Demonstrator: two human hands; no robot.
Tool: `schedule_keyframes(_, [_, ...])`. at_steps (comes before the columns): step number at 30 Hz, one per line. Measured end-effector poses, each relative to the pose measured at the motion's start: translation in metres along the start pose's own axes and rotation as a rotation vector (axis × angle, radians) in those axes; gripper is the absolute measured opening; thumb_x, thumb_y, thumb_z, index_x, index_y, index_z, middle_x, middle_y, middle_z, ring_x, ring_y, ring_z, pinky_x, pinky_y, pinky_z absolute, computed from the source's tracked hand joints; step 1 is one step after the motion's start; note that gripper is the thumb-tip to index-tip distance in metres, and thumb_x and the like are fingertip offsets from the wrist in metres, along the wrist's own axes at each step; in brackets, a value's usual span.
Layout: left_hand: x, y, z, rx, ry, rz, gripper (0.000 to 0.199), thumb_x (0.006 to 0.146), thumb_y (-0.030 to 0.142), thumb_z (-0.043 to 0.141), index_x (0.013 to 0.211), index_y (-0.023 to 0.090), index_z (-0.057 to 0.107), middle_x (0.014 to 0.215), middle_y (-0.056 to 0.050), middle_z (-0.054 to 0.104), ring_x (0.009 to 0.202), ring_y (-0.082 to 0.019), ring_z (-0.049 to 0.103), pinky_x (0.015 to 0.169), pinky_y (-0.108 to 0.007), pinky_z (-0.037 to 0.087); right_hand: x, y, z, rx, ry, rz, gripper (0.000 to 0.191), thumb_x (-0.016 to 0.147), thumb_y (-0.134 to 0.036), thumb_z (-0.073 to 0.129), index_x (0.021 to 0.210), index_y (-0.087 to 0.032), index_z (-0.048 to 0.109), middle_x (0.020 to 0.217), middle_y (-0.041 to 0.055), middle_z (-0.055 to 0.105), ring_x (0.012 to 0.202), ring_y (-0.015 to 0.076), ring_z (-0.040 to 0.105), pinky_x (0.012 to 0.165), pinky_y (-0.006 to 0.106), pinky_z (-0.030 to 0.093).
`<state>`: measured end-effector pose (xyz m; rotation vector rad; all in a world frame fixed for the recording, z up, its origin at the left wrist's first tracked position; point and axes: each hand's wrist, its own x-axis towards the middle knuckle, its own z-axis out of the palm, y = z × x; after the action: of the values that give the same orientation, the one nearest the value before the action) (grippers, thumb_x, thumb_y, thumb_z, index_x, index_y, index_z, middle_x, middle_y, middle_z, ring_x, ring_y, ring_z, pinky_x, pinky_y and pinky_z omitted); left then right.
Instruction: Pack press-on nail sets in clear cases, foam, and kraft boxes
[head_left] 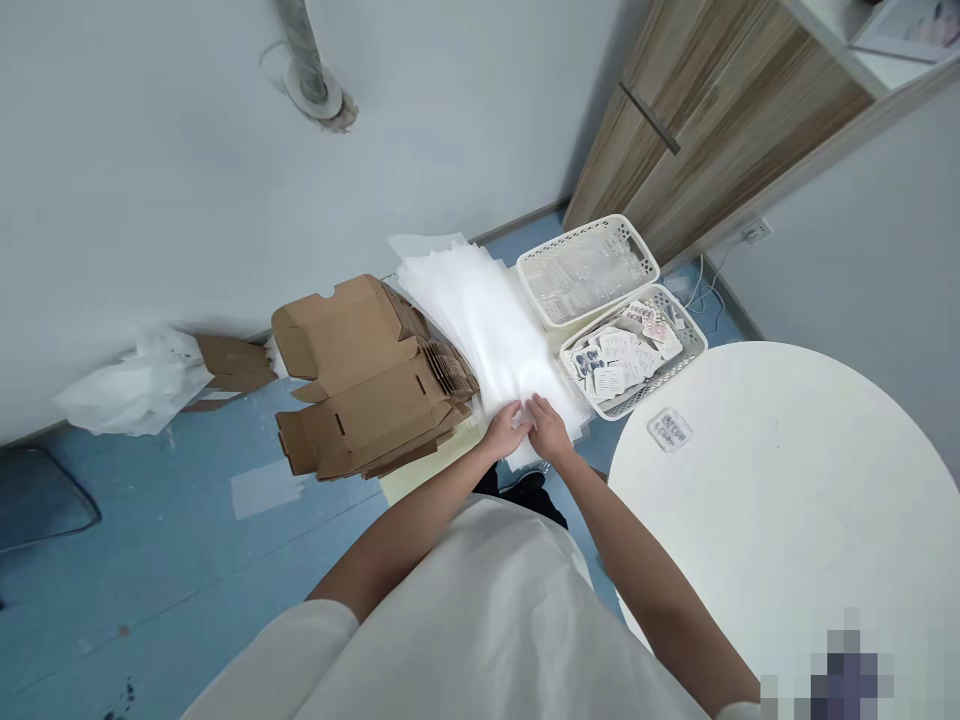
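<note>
The stacked sheets (480, 310) look to me like thin, milky plastic with a soft sheen. The folded boxes (379, 415) are matt brown cardboard, the baskets (658, 381) smooth plastic, the cabinet (735, 100) streaky wood grain, the bench (780, 510) evenly smooth.

A pale-yellow surface (429, 462) carries cardboard boxes (375, 422), white sheets (480, 315) and two baskets (663, 381); a round white table (787, 490), a clear case (670, 430).

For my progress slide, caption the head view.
Left hand and right hand at the near end of stacked white sheets, between cardboard boxes and two baskets.
</note>
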<state>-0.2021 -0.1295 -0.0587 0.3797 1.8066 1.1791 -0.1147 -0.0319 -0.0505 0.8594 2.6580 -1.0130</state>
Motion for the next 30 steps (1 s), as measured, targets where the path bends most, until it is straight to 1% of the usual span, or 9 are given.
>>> schedule_keyframes(4, [0.012, 0.004, 0.006, -0.152, 0.076, -0.042, 0.025, 0.077, 0.030, 0.055, 0.097, 0.016, 0.058, 0.103, -0.009, 0.062, 0.095, -0.019, 0.057, 0.084, -0.031, 0.043, 0.000, -0.010, 0.003, -0.059, -0.062, -0.061, 0.050, 0.077, -0.012, 0.039, 0.127, -0.018, 0.040, 0.137, 0.0098, 0.035, 0.128, 0.0279, 0.026, 0.095, 0.049, 0.031])
schedule_keyframes(8, [0.020, 0.004, 0.010, -0.281, 0.194, -0.149, 0.024, 0.074, 0.031, 0.059, 0.093, 0.015, 0.058, 0.094, -0.009, 0.064, 0.085, -0.017, 0.060, 0.077, -0.029, 0.046, 0.000, -0.014, -0.002, -0.014, -0.098, -0.174, 0.046, 0.077, -0.010, 0.038, 0.122, -0.021, 0.045, 0.133, 0.0078, 0.041, 0.126, 0.0257, 0.030, 0.095, 0.048, 0.032])
schedule_keyframes(11, [0.022, 0.005, 0.011, -0.379, 0.230, -0.201, 0.024, 0.072, 0.028, 0.062, 0.090, 0.014, 0.056, 0.087, -0.008, 0.064, 0.076, -0.015, 0.061, 0.070, -0.027, 0.047, -0.003, -0.017, -0.005, 0.055, -0.097, -0.262, 0.041, 0.075, -0.009, 0.039, 0.111, -0.020, 0.054, 0.128, 0.0071, 0.045, 0.126, 0.0237, 0.031, 0.093, 0.043, 0.036])
schedule_keyframes(14, [0.021, 0.008, 0.009, -0.446, 0.235, -0.229, 0.018, 0.072, 0.027, 0.061, 0.084, 0.014, 0.055, 0.078, -0.005, 0.063, 0.066, -0.012, 0.059, 0.063, -0.026, 0.047, -0.009, -0.020, -0.009, 0.152, -0.058, -0.282, 0.038, 0.074, -0.010, 0.040, 0.106, -0.020, 0.057, 0.126, 0.0054, 0.047, 0.124, 0.0218, 0.035, 0.096, 0.039, 0.036])
schedule_keyframes(17, [0.018, 0.010, 0.006, -0.460, 0.222, -0.259, 0.014, 0.073, 0.028, 0.057, 0.075, 0.015, 0.054, 0.066, -0.001, 0.058, 0.057, -0.010, 0.055, 0.056, -0.024, 0.045, -0.013, -0.020, -0.014, 0.263, 0.031, -0.187, 0.034, 0.077, -0.016, 0.042, 0.107, -0.022, 0.057, 0.121, 0.0048, 0.052, 0.117, 0.0196, 0.044, 0.098, 0.037, 0.036])
schedule_keyframes(20, [0.016, 0.011, 0.003, -0.472, 0.210, -0.271, 0.015, 0.073, 0.029, 0.056, 0.069, 0.016, 0.051, 0.057, 0.003, 0.051, 0.051, -0.007, 0.050, 0.054, -0.022, 0.043, -0.009, -0.014, -0.022, 0.306, 0.234, 0.014, 0.032, 0.078, -0.027, 0.045, 0.107, -0.019, 0.056, 0.118, 0.0083, 0.054, 0.113, 0.0210, 0.047, 0.097, 0.038, 0.036])
schedule_keyframes(22, [0.013, 0.012, 0.001, -0.501, 0.199, -0.269, 0.015, 0.072, 0.029, 0.055, 0.068, 0.016, 0.049, 0.057, 0.004, 0.049, 0.052, -0.006, 0.049, 0.055, -0.021, 0.043, -0.002, -0.009, -0.027, 0.317, 0.318, 0.143, 0.040, 0.076, -0.033, 0.049, 0.112, -0.018, 0.052, 0.120, 0.0107, 0.052, 0.113, 0.0231, 0.046, 0.095, 0.040, 0.037])
schedule_keyframes(27, [0.007, 0.013, -0.004, -0.578, 0.154, -0.274, 0.019, 0.071, 0.033, 0.057, 0.071, 0.017, 0.048, 0.067, 0.001, 0.054, 0.061, -0.008, 0.055, 0.061, -0.023, 0.044, 0.016, -0.003, -0.031, 0.455, 0.178, 0.366, 0.068, 0.066, -0.042, 0.059, 0.126, -0.019, 0.037, 0.106, 0.0089, 0.057, 0.090, 0.0205, 0.056, 0.080, 0.037, 0.045])
schedule_keyframes(30, [0.005, 0.011, -0.006, -0.616, 0.122, -0.251, 0.022, 0.071, 0.037, 0.057, 0.073, 0.017, 0.047, 0.065, 0.002, 0.053, 0.059, -0.008, 0.054, 0.060, -0.024, 0.045, 0.021, -0.004, -0.029, 0.450, 0.151, 0.448, 0.070, 0.060, -0.043, 0.063, 0.122, -0.018, 0.042, 0.110, 0.0109, 0.054, 0.094, 0.0225, 0.054, 0.080, 0.036, 0.044])
